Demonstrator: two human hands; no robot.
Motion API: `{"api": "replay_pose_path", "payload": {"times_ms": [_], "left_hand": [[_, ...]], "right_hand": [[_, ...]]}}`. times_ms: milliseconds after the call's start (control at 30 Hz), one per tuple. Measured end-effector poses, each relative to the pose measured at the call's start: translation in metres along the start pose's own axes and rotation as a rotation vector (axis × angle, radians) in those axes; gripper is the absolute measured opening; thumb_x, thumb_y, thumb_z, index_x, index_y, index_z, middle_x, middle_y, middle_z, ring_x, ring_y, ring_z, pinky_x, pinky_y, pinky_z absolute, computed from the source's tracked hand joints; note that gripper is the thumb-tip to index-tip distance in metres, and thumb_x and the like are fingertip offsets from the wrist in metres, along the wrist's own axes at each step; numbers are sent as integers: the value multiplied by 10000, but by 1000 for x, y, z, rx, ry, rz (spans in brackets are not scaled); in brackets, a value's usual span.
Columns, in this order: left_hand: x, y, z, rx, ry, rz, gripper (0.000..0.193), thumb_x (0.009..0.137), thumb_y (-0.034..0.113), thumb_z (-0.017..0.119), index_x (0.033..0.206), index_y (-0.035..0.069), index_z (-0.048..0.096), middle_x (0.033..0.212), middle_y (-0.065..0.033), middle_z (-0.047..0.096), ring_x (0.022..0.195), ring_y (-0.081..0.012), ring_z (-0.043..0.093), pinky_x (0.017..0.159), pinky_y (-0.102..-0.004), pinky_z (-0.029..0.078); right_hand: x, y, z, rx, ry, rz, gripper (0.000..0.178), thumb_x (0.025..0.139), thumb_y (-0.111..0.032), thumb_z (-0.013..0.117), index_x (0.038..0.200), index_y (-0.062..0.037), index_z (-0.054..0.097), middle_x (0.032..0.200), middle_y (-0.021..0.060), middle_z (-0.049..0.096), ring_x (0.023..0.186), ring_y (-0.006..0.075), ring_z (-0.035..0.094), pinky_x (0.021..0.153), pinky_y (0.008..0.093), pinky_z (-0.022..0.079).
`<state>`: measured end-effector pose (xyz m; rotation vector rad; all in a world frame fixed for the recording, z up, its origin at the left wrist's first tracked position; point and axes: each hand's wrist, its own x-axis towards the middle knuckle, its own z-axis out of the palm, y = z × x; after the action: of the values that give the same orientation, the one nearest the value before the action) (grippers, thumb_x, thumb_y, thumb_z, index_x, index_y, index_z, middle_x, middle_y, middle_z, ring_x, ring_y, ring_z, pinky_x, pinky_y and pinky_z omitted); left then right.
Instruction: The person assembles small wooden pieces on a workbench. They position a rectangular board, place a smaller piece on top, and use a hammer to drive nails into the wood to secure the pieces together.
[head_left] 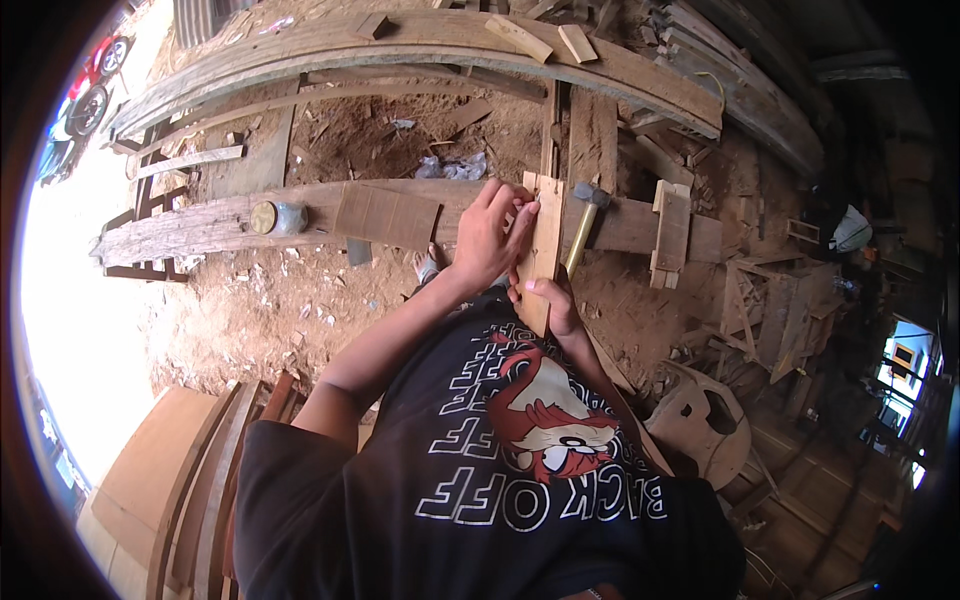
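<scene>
My right hand (556, 304) grips a narrow pale wooden board (545, 245) low down, its thumb lying across the face. The board stands tilted in front of my shirt, its far end over the long plank bench. Near that far end is my left hand (490, 232), its fingertips pinched together against the board's left side. Whatever is between those fingertips is too small to make out. Just right of the board, a hammer (581, 232) with a dark head and yellowish handle rests on the bench.
The plank bench (160, 236) carries a lidded jar (290, 218), a flat brown panel (387, 214) and, at right, short stacked wood pieces (671, 235). Beyond runs a thick long beam (400, 40) with offcuts. Boards (165, 470) lean at lower left; wood scraps litter the dirt floor.
</scene>
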<state>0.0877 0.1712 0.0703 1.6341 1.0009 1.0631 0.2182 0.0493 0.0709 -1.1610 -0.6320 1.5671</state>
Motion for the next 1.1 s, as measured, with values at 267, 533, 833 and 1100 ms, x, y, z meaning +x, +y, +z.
{"api": "replay_pose_path", "payload": {"times_ms": [267, 533, 833, 1100], "left_hand": [[-6, 2, 16, 58, -8, 13, 199, 1103, 206, 567, 1090, 8, 585, 989, -238, 629, 925, -461, 629, 827, -520, 508], [-3, 5, 1, -160, -150, -229, 272, 1142, 233, 475, 1073, -17, 558, 959, -270, 624, 920, -453, 625, 845, -468, 505], [-4, -3, -26, -106, -117, -140, 292, 1155, 265, 485, 1091, -11, 557, 831, -238, 632, 785, -420, 635, 733, -453, 504], [-8, -18, -11, -398, -1, -190, 365, 1132, 278, 544, 951, -33, 603, 721, -153, 585, 697, -144, 524, 651, -391, 465]], "right_hand": [[2, 9, 1, -414, 109, -170, 460, 853, -131, 606, 1290, 11, 579, 1011, 95, 600, 852, 204, 584, 781, 371, 508], [5, 2, 7, -714, 206, -348, 673, 764, -163, 646, 1407, 23, 574, 1132, 197, 598, 1035, 354, 602, 934, 451, 479], [6, -8, 13, -550, 86, -218, 734, 768, -185, 698, 1458, 27, 566, 1208, 177, 625, 1138, 311, 615, 1001, 418, 475], [14, 7, 13, -471, 78, -206, 695, 750, -170, 672, 1409, 33, 591, 1090, 87, 605, 951, 211, 571, 876, 356, 483]]}}
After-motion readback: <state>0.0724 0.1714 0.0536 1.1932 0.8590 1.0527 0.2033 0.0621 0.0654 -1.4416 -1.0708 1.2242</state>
